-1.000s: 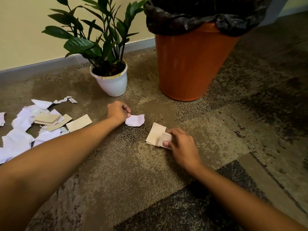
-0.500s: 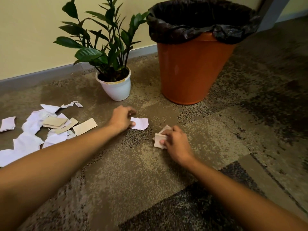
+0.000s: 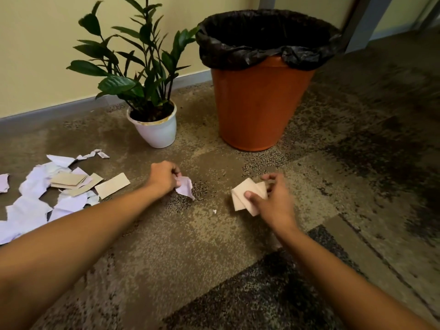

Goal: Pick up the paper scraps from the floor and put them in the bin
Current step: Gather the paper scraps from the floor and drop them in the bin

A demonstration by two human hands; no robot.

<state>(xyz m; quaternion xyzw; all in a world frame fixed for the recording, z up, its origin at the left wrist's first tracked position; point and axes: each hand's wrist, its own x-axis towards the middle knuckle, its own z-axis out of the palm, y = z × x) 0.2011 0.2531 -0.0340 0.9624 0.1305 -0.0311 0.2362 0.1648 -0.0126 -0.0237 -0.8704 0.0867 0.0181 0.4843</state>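
My left hand pinches a small white paper scrap, which hangs just above the carpet. A little to its right, my right hand grips a few beige card scraps between thumb and fingers, lifted off the floor. An orange bin with a black liner stands behind both hands, its mouth open. A heap of white and beige scraps lies on the carpet at the far left. A tiny white fleck rests between my hands.
A green plant in a white pot stands left of the bin, against the yellow wall and grey skirting. Patterned brown carpet covers the floor. A grey door frame rises at the back right.
My left hand has closed on the white scrap and raised it. My right hand has gathered the beige pieces and lifted them off the carpet. The view has tilted up, showing the bin's mouth.
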